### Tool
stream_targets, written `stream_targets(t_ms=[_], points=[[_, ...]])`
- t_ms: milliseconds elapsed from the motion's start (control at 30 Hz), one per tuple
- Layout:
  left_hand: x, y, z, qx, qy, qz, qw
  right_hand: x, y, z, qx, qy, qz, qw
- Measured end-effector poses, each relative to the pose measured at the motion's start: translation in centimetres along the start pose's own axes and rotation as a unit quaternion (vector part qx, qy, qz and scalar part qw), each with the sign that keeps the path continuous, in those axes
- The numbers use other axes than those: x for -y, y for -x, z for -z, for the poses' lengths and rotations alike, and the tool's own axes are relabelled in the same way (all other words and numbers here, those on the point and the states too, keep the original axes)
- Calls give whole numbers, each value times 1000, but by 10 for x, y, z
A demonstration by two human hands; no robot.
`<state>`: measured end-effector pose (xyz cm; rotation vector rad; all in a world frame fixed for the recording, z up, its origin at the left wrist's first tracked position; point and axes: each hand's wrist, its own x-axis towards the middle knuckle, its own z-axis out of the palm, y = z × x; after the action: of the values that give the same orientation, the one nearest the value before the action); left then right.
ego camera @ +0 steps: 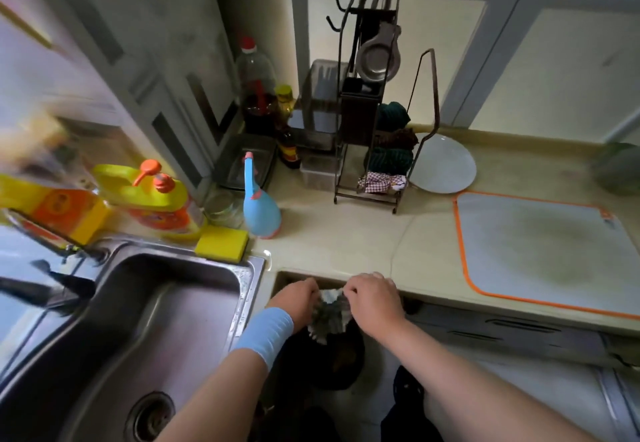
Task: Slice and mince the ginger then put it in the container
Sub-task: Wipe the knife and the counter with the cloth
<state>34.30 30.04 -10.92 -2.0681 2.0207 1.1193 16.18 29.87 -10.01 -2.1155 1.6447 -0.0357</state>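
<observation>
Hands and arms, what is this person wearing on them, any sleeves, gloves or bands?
The left hand has a light blue ribbed wristband just behind it, wrapped round the wrist. The right hand has no band or watch at its wrist. Neither hand is gloved, and both forearms are bare, with no sleeves in view.

A home kitchen: a steel sink (252, 268) is set in a pale desk (346, 234), with soap bottles (156, 199), a sponge (221, 244), sauce bottles (289, 151), a utensil rack (367, 95), a plate (443, 164) and a cutting board (547, 247) along it.
</observation>
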Motion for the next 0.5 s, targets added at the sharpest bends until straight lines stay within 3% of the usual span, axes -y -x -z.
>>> stream_targets(t_ms=[300, 500], points=[[5, 21, 6, 33, 58, -33, 997, 0, 4, 10, 47, -121, -51, 990], [4, 28, 16, -29, 10, -34, 999, 17, 17, 11, 94, -152, -80, 981]])
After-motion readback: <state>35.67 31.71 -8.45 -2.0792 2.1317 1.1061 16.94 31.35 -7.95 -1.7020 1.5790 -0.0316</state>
